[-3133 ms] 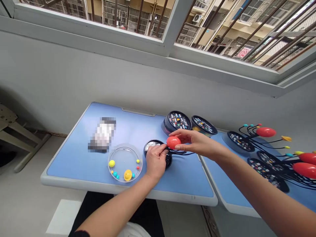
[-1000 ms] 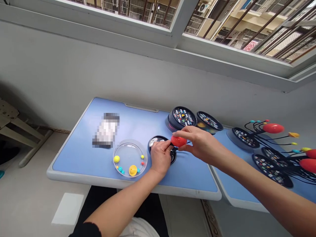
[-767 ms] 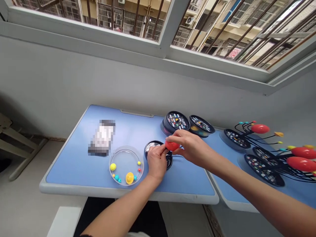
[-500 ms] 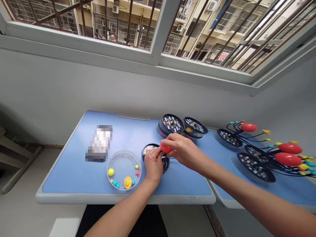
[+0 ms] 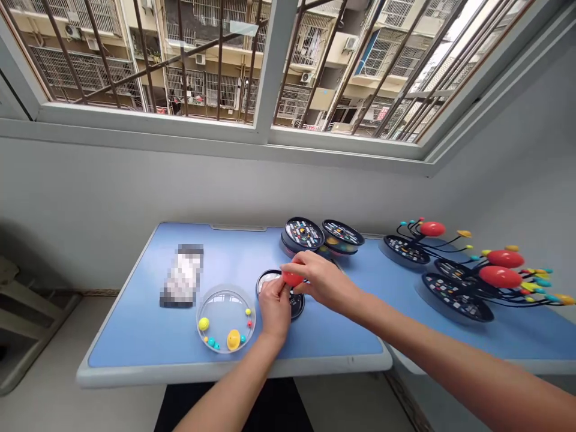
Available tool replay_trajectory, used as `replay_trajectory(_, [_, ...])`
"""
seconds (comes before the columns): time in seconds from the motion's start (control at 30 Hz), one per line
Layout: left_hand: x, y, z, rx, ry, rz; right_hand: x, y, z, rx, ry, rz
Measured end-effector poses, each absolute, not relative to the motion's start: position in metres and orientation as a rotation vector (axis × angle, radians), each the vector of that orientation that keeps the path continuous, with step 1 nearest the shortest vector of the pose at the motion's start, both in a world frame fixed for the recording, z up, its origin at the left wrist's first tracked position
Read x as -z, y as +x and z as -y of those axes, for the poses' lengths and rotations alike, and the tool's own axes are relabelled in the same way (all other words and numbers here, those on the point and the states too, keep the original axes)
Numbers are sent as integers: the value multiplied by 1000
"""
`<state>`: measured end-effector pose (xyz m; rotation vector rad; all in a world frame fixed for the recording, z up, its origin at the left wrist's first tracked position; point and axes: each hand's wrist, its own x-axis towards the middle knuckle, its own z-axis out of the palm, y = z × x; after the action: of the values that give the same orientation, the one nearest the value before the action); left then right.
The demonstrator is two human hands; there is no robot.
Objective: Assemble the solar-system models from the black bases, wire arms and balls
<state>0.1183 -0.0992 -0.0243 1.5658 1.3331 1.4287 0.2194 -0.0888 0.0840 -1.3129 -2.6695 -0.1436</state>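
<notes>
Between the fingertips of my right hand point(image 5: 324, 277) is a glossy red ball point(image 5: 292, 278), held from the right side and above. My left hand point(image 5: 275, 309) is closed just below and left of the ball, its fingers pinched together over a round black base point(image 5: 297, 307). What those left fingers grip is hidden by the hand itself. Part of the base's printed face shows at its upper left and lower right. Left of my left hand sits a clear round tray point(image 5: 225, 312) with a yellow ball point(image 5: 203, 324), a yellow ringed piece point(image 5: 233, 340) and several small coloured beads.
A pixelated packet point(image 5: 182, 276) lies on the blue desk point(image 5: 135, 336) at left. Stacked black discs point(image 5: 304, 234) and another disc pile point(image 5: 342, 234) stand behind my hands. On the adjoining desk at right are assembled models with red balls point(image 5: 500, 277) and outstretched thin arms. A barred window is ahead.
The camera has tilted upward and turned slightly, so more of the window shows. Both hands stay at the red ball over the black base, with little change in grip.
</notes>
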Motion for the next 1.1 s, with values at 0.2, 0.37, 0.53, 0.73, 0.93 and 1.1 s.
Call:
replay_trajectory(0.2, [20, 121, 98, -1361, 1609, -1409, -91, 244, 124, 143, -1303, 2310])
replay_trajectory(0.37, [4, 114, 135, -1336, 1514, -1500, -38, 255, 184, -54, -1254, 2070])
replay_trajectory(0.53, [15, 69, 220, -1168, 1864, -1010, 28, 256, 207, -194, -1336, 1917])
replay_trajectory(0.73, [123, 5, 272, -307, 1461, -1208, 60, 243, 198, 136, -1472, 1818])
replay_trajectory(0.93, [186, -16, 246, -120, 1450, -1712, 63, 236, 197, 304, -1465, 1850])
replay_trajectory(1.1, [201, -3, 236, 2, 1569, -1611, 62, 235, 199, 286, -1475, 1819])
